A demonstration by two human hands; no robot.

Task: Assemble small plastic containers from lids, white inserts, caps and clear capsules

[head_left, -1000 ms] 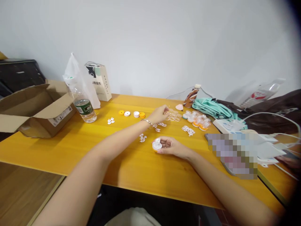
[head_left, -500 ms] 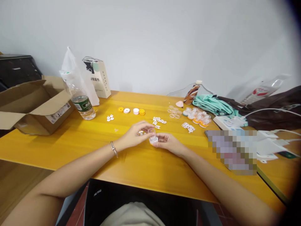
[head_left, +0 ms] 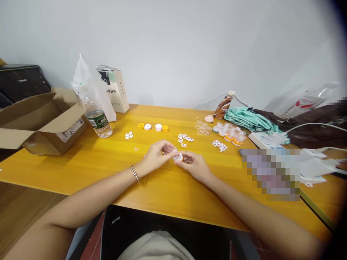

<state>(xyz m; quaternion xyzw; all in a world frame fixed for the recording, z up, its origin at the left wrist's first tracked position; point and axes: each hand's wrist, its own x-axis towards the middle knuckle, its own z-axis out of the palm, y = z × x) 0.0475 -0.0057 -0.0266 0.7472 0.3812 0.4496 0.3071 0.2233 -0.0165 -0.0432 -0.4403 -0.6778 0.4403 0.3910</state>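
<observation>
Between my two hands is a small clear plastic piece with a white and orange base [head_left: 178, 157], tilted so the orange edge faces right. My left hand [head_left: 159, 154] closes its fingers round the clear end. At the base, my right hand [head_left: 197, 167] pinches with thumb and fingers. Just beyond them lie several white openwork plastic pieces [head_left: 184, 137], with another group of white openwork pieces [head_left: 219, 145] to the right. Similar clear-topped pieces with coloured bases [head_left: 229, 133] stand farther right, beside clear rings [head_left: 203, 127].
White and yellow round caps [head_left: 158, 127] and small white pegged discs [head_left: 129, 135] sit farther back. A water bottle [head_left: 98, 122] and open cardboard box [head_left: 63, 124] stand at left. At right are a drink bottle [head_left: 223, 105], teal cloth [head_left: 241, 117], power strip [head_left: 265, 139] and blurred-out flat object [head_left: 271, 175].
The held piece has gone from nearly upright to tilted, its orange edge now showing at the right. Both hands stay on it. The camera view has shifted slightly.
</observation>
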